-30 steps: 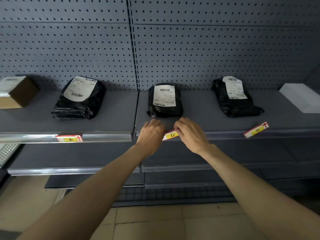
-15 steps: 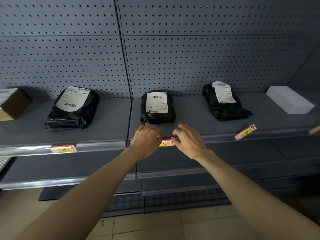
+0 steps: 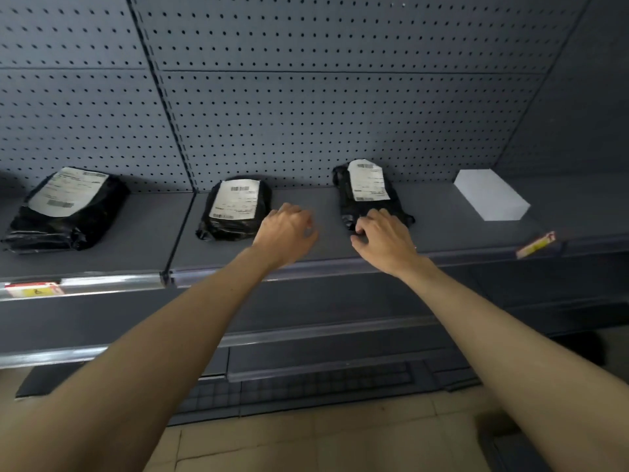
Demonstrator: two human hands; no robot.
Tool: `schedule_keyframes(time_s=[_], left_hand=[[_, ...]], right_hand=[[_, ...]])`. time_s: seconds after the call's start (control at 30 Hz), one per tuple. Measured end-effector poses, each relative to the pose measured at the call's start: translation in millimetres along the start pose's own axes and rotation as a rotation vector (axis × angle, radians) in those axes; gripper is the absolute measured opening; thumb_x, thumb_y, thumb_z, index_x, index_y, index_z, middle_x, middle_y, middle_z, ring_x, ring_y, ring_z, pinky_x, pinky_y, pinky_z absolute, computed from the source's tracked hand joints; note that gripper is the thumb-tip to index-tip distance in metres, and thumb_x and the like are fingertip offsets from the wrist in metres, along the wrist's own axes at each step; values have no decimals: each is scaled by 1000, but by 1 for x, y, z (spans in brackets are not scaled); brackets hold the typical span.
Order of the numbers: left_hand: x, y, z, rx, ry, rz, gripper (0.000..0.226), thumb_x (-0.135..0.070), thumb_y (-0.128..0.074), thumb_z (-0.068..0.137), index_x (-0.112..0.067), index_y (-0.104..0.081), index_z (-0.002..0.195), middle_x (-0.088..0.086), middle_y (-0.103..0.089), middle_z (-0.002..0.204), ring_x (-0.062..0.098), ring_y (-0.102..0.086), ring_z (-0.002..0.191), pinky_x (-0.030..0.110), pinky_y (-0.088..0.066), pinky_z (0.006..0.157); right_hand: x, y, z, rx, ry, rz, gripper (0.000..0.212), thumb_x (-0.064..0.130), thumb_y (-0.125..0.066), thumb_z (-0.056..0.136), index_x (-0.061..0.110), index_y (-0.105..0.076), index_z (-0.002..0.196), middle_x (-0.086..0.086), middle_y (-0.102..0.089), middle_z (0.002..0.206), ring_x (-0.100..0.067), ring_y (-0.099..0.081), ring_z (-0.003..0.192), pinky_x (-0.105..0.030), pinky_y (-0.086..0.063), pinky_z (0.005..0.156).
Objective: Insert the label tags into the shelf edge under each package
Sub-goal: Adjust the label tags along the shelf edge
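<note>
Your left hand (image 3: 286,233) and right hand (image 3: 383,238) hover half-curled over the shelf (image 3: 459,229), seemingly empty; blur hides the fingertips.

Both bare forearms reach forward and upward from the lower corners of the head view, converging toward the middle. The left hand (image 3: 285,234) is seen from the back, wrist straight, its fingers curled loosely downward and grouped together, with nothing visible in its grasp. The right hand (image 3: 384,237) sits level with it and well apart, also back-up, its fingers bent and slightly spread with the tips pointing down to the left; whether it pinches anything cannot be told.
</note>
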State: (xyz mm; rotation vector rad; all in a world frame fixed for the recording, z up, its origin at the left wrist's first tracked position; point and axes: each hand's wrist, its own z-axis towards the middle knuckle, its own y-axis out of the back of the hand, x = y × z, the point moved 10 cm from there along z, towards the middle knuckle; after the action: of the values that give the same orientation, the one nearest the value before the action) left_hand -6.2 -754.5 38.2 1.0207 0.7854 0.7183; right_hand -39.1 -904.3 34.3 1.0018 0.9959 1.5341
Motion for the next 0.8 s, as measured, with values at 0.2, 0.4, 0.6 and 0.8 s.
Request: schedule_keyframes(time_s=[0.2,0.4,0.6,0.8], left_hand=[[-80,-41,22,8,42,-15,21,-28,-57,86,-9,-65,89,9,-66,97,29,-56,102,41,-48,87],[-117,-88,29,65,47,62,18,-24,-57,87,-14,-70,93,6,-67,101,26,-54,105,38,-46,88],[-124,-118,32,86,79,127,19,-27,-62,88,-14,-72,97,6,-66,107,24,-52,108,37,-45,91],[-133,-125,33,10,58,171,13,-17,-56,92,-10,-66,95,9,-63,105,27,-53,103,36,-43,85]], right_hand=[[-77,9,-13,18,78,14,17,23,-59,90,9,-66,97,-8,-62,97,-24,-54,92,-36,-49,74],[-104,-5,-17,34,154,52,14,19,-58,92,10,-64,101,-7,-61,102,-22,-54,96,-34,-48,77],[-111,-18,-21,29,214,60,13,18,-56,94,10,-64,102,-7,-61,102,-22,-54,96,-32,-47,75],[-124,-26,-24,11,210,93,11,12,-57,93,7,-67,95,-7,-63,97,-22,-55,91,-33,-47,76]])
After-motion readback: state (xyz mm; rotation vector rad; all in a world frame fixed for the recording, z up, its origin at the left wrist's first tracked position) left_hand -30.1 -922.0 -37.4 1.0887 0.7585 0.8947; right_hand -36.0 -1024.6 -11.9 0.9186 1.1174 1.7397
